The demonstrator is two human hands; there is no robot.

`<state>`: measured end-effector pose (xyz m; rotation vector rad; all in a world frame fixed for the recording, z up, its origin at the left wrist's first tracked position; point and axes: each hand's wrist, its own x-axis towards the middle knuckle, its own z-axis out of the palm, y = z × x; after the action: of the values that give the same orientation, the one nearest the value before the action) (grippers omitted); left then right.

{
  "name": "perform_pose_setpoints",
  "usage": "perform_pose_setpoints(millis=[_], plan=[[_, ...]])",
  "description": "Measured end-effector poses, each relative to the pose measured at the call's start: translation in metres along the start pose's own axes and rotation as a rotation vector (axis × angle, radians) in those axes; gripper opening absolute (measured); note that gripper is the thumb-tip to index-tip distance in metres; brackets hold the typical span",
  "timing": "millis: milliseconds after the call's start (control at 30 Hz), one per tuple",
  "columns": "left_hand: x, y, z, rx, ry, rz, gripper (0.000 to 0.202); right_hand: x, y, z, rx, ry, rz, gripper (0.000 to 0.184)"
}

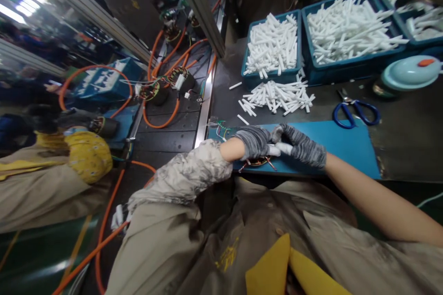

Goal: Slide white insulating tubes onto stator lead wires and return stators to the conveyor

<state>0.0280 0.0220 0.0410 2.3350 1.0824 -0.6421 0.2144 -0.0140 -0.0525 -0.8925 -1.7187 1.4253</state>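
While the gloved left hand [255, 142] and right hand [304, 147] meet above what looks like a coil [259, 162], their white fingertips [284, 148] bunch close together; whether either grip pinches anything, I cannot tell. The coil, partly hidden, sits at the near edge of the blue mat [339, 147] on the counter [408, 147], its coppery leads [272, 164] poking out. Beyond the mat, white tubes [277, 97] lie heaped before a full bin [298, 46]. Scissors [350, 101] rest across the mat's far edge.
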Motion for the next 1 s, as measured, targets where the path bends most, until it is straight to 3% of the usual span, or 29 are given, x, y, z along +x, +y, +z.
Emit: perform_pose_setpoints(millis=[67,167,233,300,400,500,600,700,800,900,1000], plan=[[-0.002,-0.002,0.005,0.042,0.129,-0.008,0.056,-0.014,0.005,-0.003,0.003,0.053,0.024,0.019],[-0.016,-0.025,0.01,-0.047,0.357,0.16,0.072,-0.037,0.012,-0.004,-0.046,0.129,0.024,0.018],[-0.02,-0.044,0.013,-0.195,0.376,0.257,0.077,-0.044,0.014,0.0,-0.069,0.131,-0.011,0.017],[-0.017,-0.057,0.016,-0.378,0.353,0.219,0.065,-0.043,0.013,0.006,-0.083,0.12,-0.058,0.017],[-0.007,-0.058,0.02,-0.535,0.421,0.037,0.059,-0.033,0.008,0.014,-0.124,0.199,-0.105,0.015],[-0.012,-0.049,0.025,-0.405,0.62,0.007,0.061,-0.033,0.001,0.02,-0.183,0.294,-0.138,0.015],[-0.034,-0.047,0.031,-0.128,0.755,0.225,0.048,-0.041,-0.002,0.025,-0.203,0.152,-0.177,0.027],[-0.048,-0.051,0.039,0.053,0.683,0.377,0.032,-0.042,-0.003,0.035,-0.13,0.019,-0.114,0.038],[-0.044,-0.049,0.046,0.067,0.578,0.356,0.035,-0.034,-0.003,0.039,0.032,0.047,0.034,0.037],[-0.035,-0.044,0.05,0.009,0.5,0.377,0.041,-0.021,-0.002,0.032,0.137,0.0,0.101,0.034],[-0.034,-0.041,0.046,-0.049,0.517,0.384,0.039,-0.007,-0.001,0.017,0.179,-0.112,0.149,0.035]])
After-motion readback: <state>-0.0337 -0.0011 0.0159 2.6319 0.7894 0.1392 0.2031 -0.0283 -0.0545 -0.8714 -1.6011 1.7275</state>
